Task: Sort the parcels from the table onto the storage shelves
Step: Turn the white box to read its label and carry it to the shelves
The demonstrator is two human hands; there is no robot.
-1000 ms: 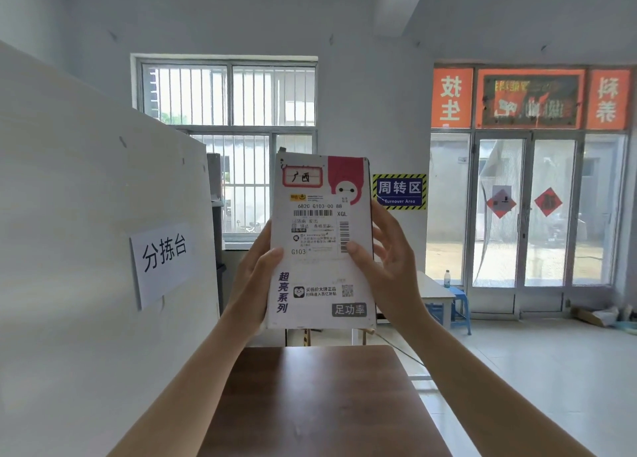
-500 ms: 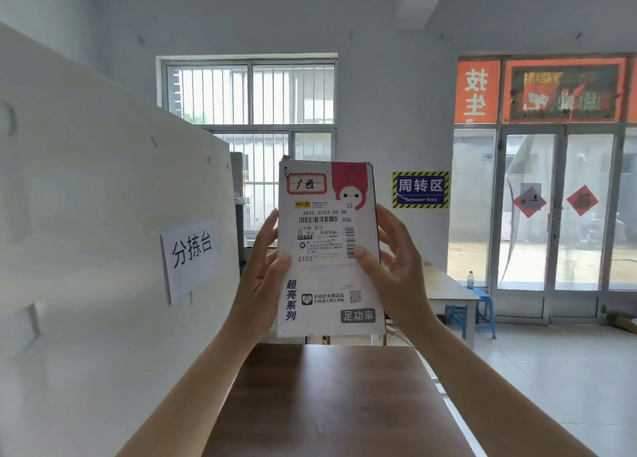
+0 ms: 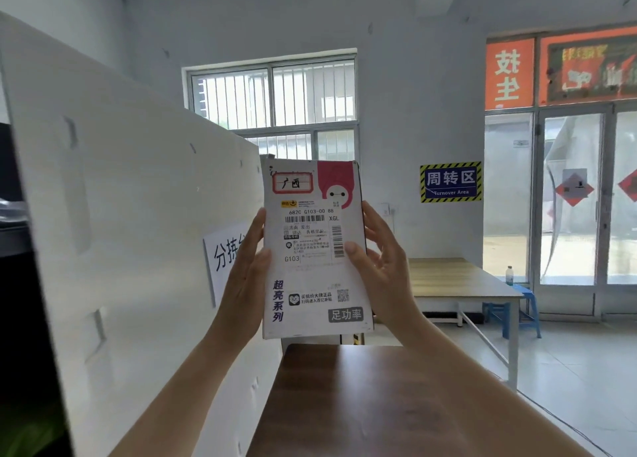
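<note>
Head view. Parcel (image 3: pixel 315 249), a flat white box with a pink corner graphic, is held upright at frame centre, above the near edge of the brown bench (image 3: pixel 362 405), not touching it. Shipping label faces the camera: barcode, "G103", a red-framed handwritten tag at the top.

Left hand (image 3: pixel 246 277) at 9 o'clock of the parcel, wrapped on its left edge, thumb across the front face, fingers behind. Right hand (image 3: pixel 382 267) at 3 o'clock of the parcel, thumb pressed on the front near the label's side barcode, fingers spread along the right edge and back. Both hands hold the parcel between them; both forearms rise from the bottom of the frame.

White partition board (image 3: pixel 138 232) fills 9 o'clock of the frame, with a paper sign (image 3: pixel 224 256) partly hidden behind the left hand. Barred window (image 3: pixel 275 98) at 12 o'clock. Blue "Turnover Area" sign (image 3: pixel 451 181) on the wall at 2 o'clock of the parcel. A second, lighter bench (image 3: pixel 458 277) at 3 o'clock, a blue stool (image 3: pixel 517 305) beside it, glass doors (image 3: pixel 572 198) behind.
</note>
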